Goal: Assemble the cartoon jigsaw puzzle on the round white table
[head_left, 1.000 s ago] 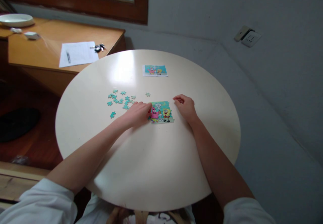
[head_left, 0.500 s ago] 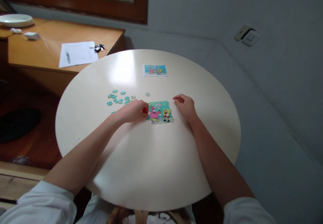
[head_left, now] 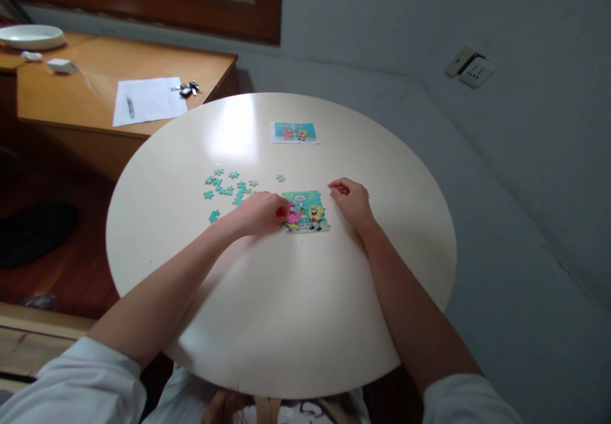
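My left hand (head_left: 265, 212) is at the left edge of a partly joined jigsaw puzzle (head_left: 308, 211), which shows cartoon figures on a teal ground. Its thumb and forefinger are pinched at that edge, over a puzzle piece that the fingers mostly hide. To the right of the puzzle, a little apart from it, my right hand (head_left: 352, 202) rests on the table. Its fingers are loosely curled, and I see nothing held in them. Several loose puzzle pieces (head_left: 229, 190) lie scattered beyond my left hand, and one single piece (head_left: 280, 177) lies above the puzzle.
A printed picture card (head_left: 294, 133) lies toward the far side of the round white table (head_left: 286, 322). Beyond it on the left, a wooden desk (head_left: 157, 61) carries a paper sheet (head_left: 151, 100) with a pen, keys (head_left: 188, 88) and a white dish (head_left: 31, 37).
My left hand has moved slightly right, so its fingertips now cover part of the puzzle's left edge. More loose pieces show behind it. My right hand has stayed in place.
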{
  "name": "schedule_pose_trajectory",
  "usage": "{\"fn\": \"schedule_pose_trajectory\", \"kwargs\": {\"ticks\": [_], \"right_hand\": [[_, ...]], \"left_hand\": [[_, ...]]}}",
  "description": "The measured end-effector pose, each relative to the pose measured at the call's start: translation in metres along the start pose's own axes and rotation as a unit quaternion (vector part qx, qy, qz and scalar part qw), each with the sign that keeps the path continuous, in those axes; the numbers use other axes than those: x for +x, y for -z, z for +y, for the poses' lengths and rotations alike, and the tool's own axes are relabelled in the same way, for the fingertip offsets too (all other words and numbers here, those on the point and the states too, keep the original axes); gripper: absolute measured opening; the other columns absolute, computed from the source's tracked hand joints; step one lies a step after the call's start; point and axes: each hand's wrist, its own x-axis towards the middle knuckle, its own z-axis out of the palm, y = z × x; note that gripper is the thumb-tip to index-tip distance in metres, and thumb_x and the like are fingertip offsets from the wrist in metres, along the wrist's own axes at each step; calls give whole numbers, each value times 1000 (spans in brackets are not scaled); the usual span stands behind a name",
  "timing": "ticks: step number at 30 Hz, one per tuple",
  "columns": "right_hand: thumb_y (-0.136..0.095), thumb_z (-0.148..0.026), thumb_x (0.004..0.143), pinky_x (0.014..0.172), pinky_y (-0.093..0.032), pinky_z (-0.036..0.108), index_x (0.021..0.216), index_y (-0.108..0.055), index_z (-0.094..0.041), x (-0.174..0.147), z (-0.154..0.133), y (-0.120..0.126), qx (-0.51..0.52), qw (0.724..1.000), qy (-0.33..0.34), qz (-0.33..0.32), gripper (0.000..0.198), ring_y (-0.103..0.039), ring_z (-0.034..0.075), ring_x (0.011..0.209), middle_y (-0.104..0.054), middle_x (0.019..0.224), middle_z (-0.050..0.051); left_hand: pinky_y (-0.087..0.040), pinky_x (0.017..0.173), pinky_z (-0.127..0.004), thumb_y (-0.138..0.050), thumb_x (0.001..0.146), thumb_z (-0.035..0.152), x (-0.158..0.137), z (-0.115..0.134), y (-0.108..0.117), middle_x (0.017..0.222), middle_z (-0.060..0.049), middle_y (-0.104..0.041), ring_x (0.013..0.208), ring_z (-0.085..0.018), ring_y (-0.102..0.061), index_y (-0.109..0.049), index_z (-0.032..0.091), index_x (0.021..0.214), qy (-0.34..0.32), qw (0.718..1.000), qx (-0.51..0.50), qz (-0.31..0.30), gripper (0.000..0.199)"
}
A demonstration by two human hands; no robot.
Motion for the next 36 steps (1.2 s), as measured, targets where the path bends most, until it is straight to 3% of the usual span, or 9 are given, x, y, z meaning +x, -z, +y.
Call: {"fn": "schedule_pose_trajectory", "kwargs": {"ticks": [3, 5, 8, 10, 16, 21, 28, 32, 36], "right_hand": [[-53, -20, 67, 64, -46, 29, 75, -68, -18, 0, 0, 0, -3, 1000, -2, 3, 17, -57, 15, 61, -67, 67, 1], [-53, -20, 68, 65, -46, 30, 75, -68, -18, 0, -1, 0, -8, 1000, -3, 4, 16, -57, 15, 62, -67, 67, 1], [-54, -19, 68, 67, -46, 30, 75, -68, -18, -1, -2, 0, -12, 1000, -6, 3, 16, -57, 15, 63, -67, 68, 2], [-53, -18, 68, 67, -46, 30, 75, -68, -18, -1, -2, 0, -12, 1000, -7, 3, 16, -57, 15, 62, -67, 68, 2], [-53, -20, 67, 65, -46, 30, 74, -68, -18, -1, -3, 1, -4, 1000, -2, 8, 16, -56, 15, 61, -68, 69, 2], [-53, -20, 66, 63, -46, 30, 73, -67, -17, -2, -5, 2, 10, 1000, -8, 17, 16, -56, 15, 60, -67, 67, 2], [-53, -23, 66, 53, -39, 26, 75, -67, -16, -3, -4, 2, 68, 994, -11, 80, 18, -48, 12, 51, -57, 57, -1], [-53, -22, 66, 47, -28, 24, 72, -66, -16, -3, -9, 5, 52, 992, -2, 114, 15, -32, 9, 43, -34, 43, -9], [-52, -22, 65, 46, -23, 23, 69, -64, -17, -4, -13, 6, 60, 989, 1, 135, 13, -25, 8, 41, -25, 42, -11]], "left_hand": [[-38, 56, -25, -54, 76, 25, -3, 2, 9, 64, -2, -60, 59, -13, -50, -58, 17, 68, -6, 979, -189, 72, 12], [-40, 56, -26, -55, 80, 31, -4, 5, 15, 59, -1, -53, 56, -11, -48, -54, 17, 66, -13, 927, -362, 98, 19], [-40, 55, -26, -59, 80, 36, -3, 8, 15, 54, 1, -45, 52, -10, -44, -48, 17, 59, -27, 837, -542, 76, 31], [-38, 53, -25, -62, 79, 39, 1, 8, 7, 52, 2, -42, 51, -9, -41, -45, 17, 55, -21, 812, -581, 41, 36], [-21, 45, -22, -62, 81, 38, 10, 6, -21, 48, 5, -36, 45, -6, -29, -41, 17, 52, 18, 875, -482, -49, 41], [-19, 44, -21, -66, 79, 33, 11, 7, -22, 47, 7, -30, 43, -5, -26, -36, 17, 50, 24, 844, -534, -35, 45], [-18, 38, -18, -60, 75, 9, 10, -13, 15, 41, 11, -16, 35, -2, -18, -22, 19, 45, 62, 715, -660, 221, 49], [-16, 35, -18, -56, 69, 1, 3, -42, 45, 41, 11, -14, 34, -2, -14, -20, 19, 47, 63, 652, -654, 377, 46], [-17, 33, -16, -57, 64, -2, 0, -76, 55, 40, 10, -17, 34, -2, -17, -18, 18, 49, 100, 595, -643, 472, 47]]}}
